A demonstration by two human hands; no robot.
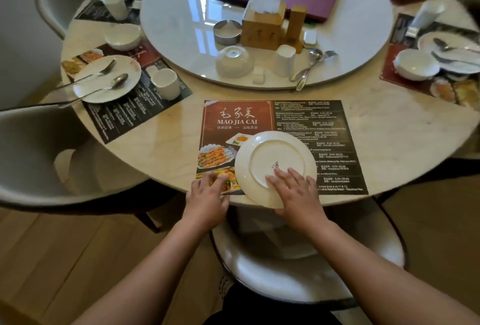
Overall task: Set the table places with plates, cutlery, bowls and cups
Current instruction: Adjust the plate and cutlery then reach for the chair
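Plate (272,153) face-down on placemat (239,119), bowl (233,62) beyond

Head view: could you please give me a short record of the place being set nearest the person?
placemat: flat at the near edge of the table
plate: upside down on the placemat, near rim past the table edge
right hand: holds the plate's near rim, fingers on top
left hand: rests on the placemat's near left corner
on turntable: upturned bowl, cup, spoon, fork
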